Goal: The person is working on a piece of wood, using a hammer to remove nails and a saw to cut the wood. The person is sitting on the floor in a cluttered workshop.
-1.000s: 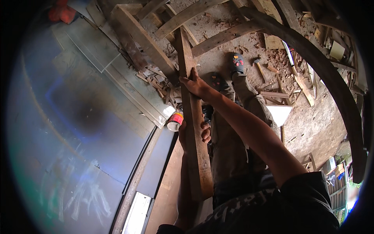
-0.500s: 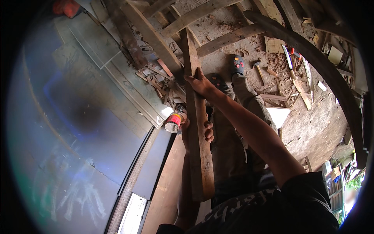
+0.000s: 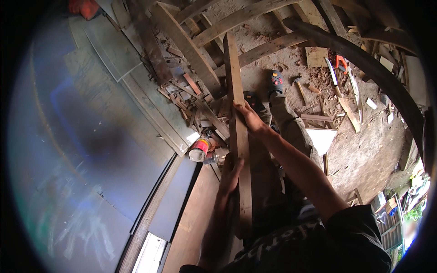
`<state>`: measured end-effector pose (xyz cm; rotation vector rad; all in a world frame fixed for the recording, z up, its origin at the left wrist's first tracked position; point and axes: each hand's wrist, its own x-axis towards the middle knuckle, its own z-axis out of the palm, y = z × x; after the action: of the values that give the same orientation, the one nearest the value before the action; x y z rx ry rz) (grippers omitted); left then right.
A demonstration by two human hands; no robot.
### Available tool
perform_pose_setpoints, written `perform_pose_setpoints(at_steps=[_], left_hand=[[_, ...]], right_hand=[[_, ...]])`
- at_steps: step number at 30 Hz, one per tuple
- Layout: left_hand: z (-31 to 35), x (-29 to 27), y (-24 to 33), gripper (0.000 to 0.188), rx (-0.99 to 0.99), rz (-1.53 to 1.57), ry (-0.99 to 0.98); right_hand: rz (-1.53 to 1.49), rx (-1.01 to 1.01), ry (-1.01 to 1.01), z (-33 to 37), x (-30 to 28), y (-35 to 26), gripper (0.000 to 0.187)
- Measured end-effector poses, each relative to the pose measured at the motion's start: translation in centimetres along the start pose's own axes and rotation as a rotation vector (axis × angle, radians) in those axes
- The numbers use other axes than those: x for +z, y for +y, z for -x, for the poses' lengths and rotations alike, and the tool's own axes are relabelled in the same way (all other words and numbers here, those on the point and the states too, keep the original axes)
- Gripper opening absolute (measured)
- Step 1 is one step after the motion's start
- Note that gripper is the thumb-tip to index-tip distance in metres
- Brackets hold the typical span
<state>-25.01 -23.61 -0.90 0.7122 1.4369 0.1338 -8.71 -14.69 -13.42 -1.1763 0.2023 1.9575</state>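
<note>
A wooden beam [image 3: 241, 141] is held.
Left hand [image 3: 231, 178] and right hand [image 3: 253, 121] clasp it; the shirt [image 3: 332, 243] shows pale lettering [image 3: 278, 244].

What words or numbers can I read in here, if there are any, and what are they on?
Dark shirt: pale lettering, too creased and slanted to read whole.
Red-labelled can: printing, if any, is too small and blurred to read.
Grey-blue board: pale smears, no clear letters.
Wooden beam: no writing that I can see.

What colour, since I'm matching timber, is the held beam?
The beam is brown, best seen in the head view.
</note>
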Motion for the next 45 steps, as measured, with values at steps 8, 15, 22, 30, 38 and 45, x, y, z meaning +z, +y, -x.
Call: perform_pose_setpoints(at_steps=[8, 15, 22, 30, 38, 45], left_hand=[[7.6, -7.8, 1.7, 0.081, 0.056, -0.54, -0.045], [10.2, -12.5, 6.3, 0.063, 0.39, -1.136, 0.215], [10.9, -8.1, -0.9, 0.061, 0.404, -0.152, 0.198], [2.4, -3.5, -0.8, 0.068, 0.66, 0.73, 0.401], [-4.7, 1.8, -2.4, 0.041, 0.473, 0.876, 0.519], [-14.3, 6.2, -7.9, 0.037, 0.489, 0.782, 0.604]], right_hand=[[0.018, -0.098, 0.173, 0.2, -1.4, 1.2, 0.068], [-0.212, -0.13, 0.32, 1.2, -0.6, 2.7, 0.049], [-0.379, -0.167, 0.294, 2.9, 0.6, 1.6, 0.046], [-0.429, -0.023, 0.156, 4.4, -3.1, 2.1, 0.047], [0.377, 0.202, 0.132, -2.0, -19.1, 5.0, 0.06], [2.04, -0.361, 0.017, -8.5, -42.9, 2.5, 0.033]])
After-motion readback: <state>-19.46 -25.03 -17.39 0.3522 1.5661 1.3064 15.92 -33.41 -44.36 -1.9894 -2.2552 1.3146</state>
